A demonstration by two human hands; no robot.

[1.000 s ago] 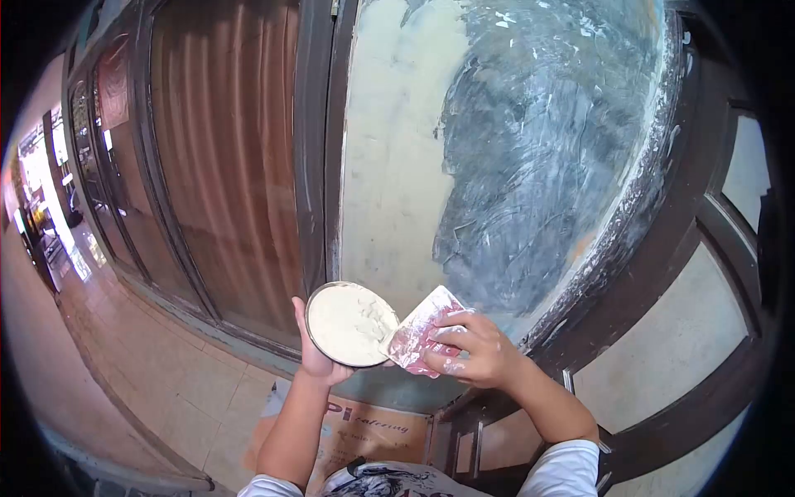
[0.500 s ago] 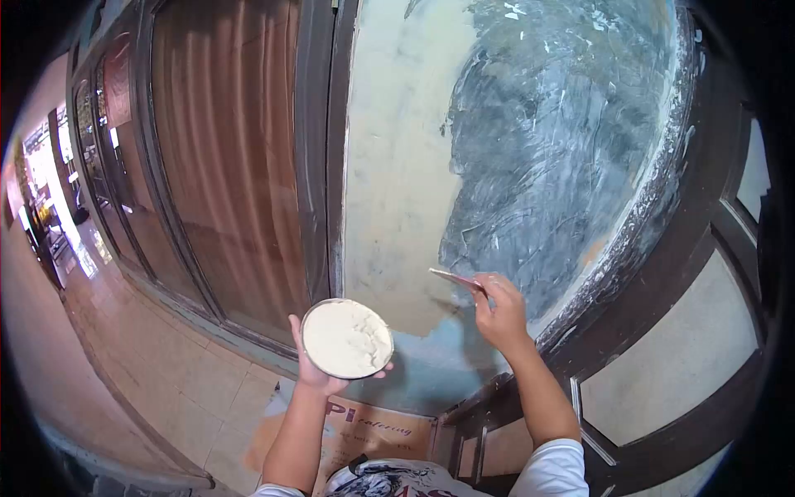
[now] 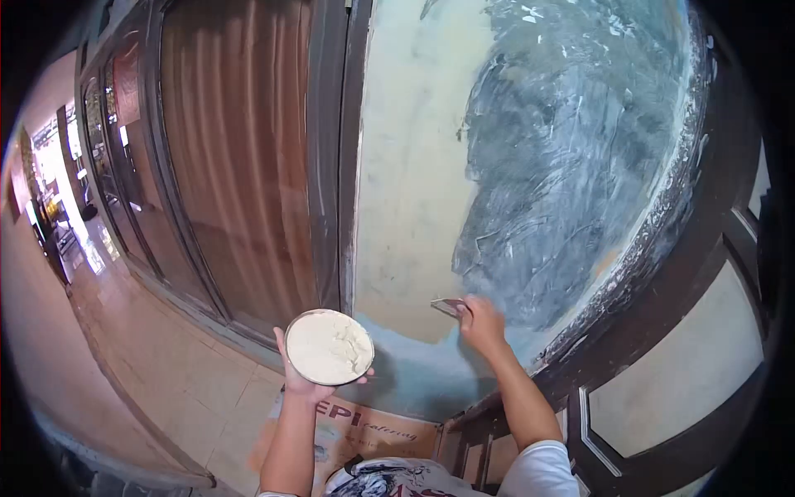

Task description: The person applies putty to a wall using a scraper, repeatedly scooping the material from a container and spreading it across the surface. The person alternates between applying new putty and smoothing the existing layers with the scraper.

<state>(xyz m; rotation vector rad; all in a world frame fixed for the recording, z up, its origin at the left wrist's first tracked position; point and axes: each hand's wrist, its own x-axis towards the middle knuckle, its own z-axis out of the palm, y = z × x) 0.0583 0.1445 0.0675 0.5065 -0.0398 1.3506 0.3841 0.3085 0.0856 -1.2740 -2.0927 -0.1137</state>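
My left hand holds up a round bowl of cream-coloured putty from beneath, fingers curled around its side. The putty is smooth on the left and scooped rough on the right. In my right hand is a putty knife, gripped by its handle with the blade pointing left. The blade overlaps the lower part of the wall in this view. Cream filler covers the wall's left strip, a grey patch with streaky smears fills its right, and pale blue paint shows along the bottom.
A dark-framed window with a brown curtain adjoins the wall at left. To the right stands a dark wooden door with pale panels. A printed cardboard sheet lies on the tiled floor below me.
My right hand has moved slightly down and left, and the putty knife has turned to show more of its blade. My left hand and the bowl sit a little lower and further left in view.
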